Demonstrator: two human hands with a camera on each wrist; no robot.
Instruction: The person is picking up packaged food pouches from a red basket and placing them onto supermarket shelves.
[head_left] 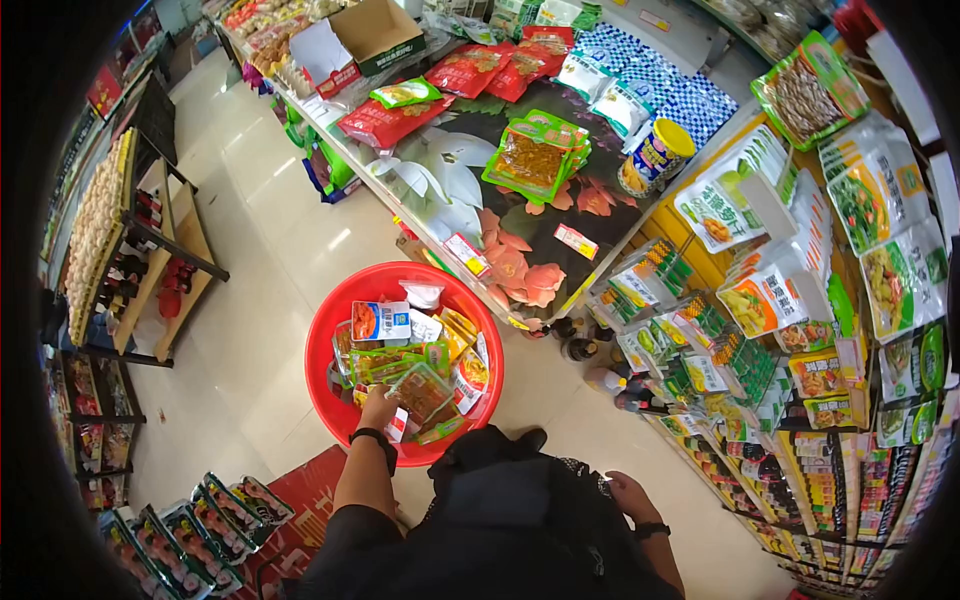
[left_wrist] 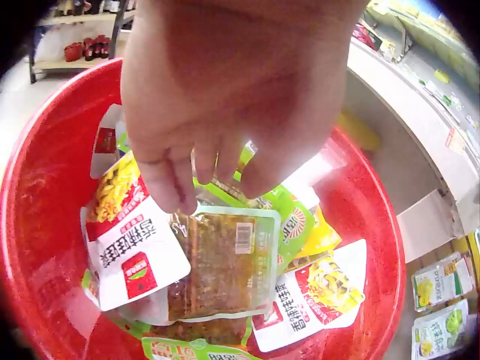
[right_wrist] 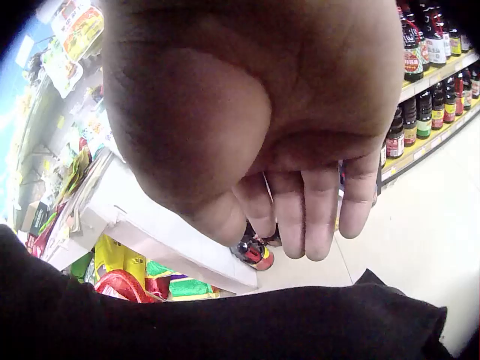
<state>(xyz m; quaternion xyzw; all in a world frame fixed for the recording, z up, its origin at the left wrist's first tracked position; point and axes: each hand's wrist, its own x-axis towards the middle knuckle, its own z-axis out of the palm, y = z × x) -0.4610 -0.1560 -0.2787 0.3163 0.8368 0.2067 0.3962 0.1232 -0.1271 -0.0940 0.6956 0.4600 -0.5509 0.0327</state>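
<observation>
Watch out for a slip!

From my head, I see a red tub [head_left: 322, 330] on the floor [head_left: 240, 325], just beside the bench [head_left: 525, 265]. It has lots of packs [head_left: 456, 326] in it, all in a messy heap. My left fingers [head_left: 377, 398] are down in the tub, at the edge of a brown pack [head_left: 425, 393] that lies on top. The packs look smooth, so the heap could slide if I push or pull too hard.

From my left wrist, I see my fingers close together at the top edge of the brown pack. I can't tell if they pinch it. If they only touch it, it could slip away. A white pack [left_wrist: 135, 236] lies right at its left side, so it might get dragged and drop.

From my right wrist, I see my right fingers [right_wrist: 320, 210] loose and nearly straight, holding nothing. A bottle [right_wrist: 261, 256] is low down by the bench. If I step there without looking, I could kick it over.
</observation>
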